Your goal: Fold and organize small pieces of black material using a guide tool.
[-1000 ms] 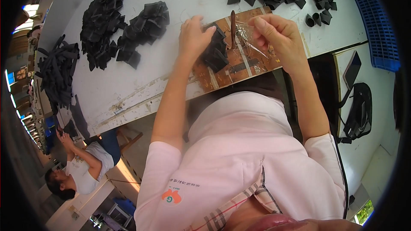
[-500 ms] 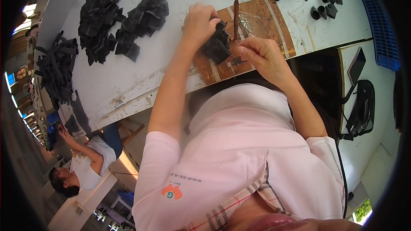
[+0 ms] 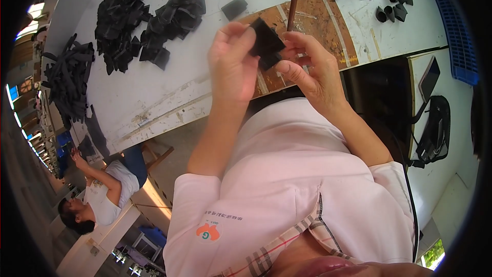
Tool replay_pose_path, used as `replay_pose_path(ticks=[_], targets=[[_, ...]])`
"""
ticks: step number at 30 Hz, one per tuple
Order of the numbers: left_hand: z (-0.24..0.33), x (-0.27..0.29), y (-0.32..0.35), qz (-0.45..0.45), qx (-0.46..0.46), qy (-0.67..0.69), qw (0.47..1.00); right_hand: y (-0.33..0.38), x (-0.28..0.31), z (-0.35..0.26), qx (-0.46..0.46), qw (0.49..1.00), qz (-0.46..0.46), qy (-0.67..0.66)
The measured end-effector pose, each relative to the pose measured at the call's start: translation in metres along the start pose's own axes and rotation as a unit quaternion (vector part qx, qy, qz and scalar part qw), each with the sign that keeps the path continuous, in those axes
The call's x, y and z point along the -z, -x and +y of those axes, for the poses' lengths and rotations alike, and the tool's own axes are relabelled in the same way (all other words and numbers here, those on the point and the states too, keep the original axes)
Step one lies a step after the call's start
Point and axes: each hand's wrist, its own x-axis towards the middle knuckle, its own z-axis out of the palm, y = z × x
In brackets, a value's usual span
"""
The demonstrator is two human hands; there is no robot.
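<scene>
Black fabric pieces [image 3: 266, 41], apparently mid-handling, are pinched by left hand [image 3: 233, 54] above brown board [image 3: 318, 23], right hand [image 3: 319, 72] grip can't be told, 2-handed steadying probably needed.

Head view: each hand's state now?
Left hand: closed, holding black pieces.
Right hand: fingers curled beside the pieces; whether it grips them cannot be told.

We are holding a bunch of flat, black, four-cornered, cloth-like pieces [image 3: 266, 40] at a tilt, one corner pointing away from us, left side pinched in our left hand [image 3: 233, 54], right edge reaching our right hand [image 3: 313, 72].
</scene>
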Motion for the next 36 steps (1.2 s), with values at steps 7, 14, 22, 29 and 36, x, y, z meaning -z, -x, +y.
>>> replay_pose_path(ticks=[7, 14, 22, 29, 36], targets=[[0.007, -0.013, 0.028, -0.129, 0.191, 0.163, 0.959, -0.009, 0.026, 0.003, -0.177, 0.918, -0.052, -0.351], [0.012, -0.009, 0.017, -0.206, 0.218, 0.035, 0.953, -0.016, 0.045, 0.006, -0.180, 0.902, -0.218, -0.327], [0.020, -0.013, 0.017, -0.206, 0.159, -0.219, 0.940, -0.019, 0.040, -0.005, -0.110, 0.982, -0.144, -0.044], [0.010, -0.013, 0.021, -0.136, 0.072, -0.239, 0.959, -0.016, 0.038, -0.002, -0.113, 0.981, -0.123, -0.102], [0.012, -0.011, 0.023, -0.152, 0.142, -0.090, 0.974, -0.016, 0.039, -0.012, -0.172, 0.966, -0.123, -0.147]])
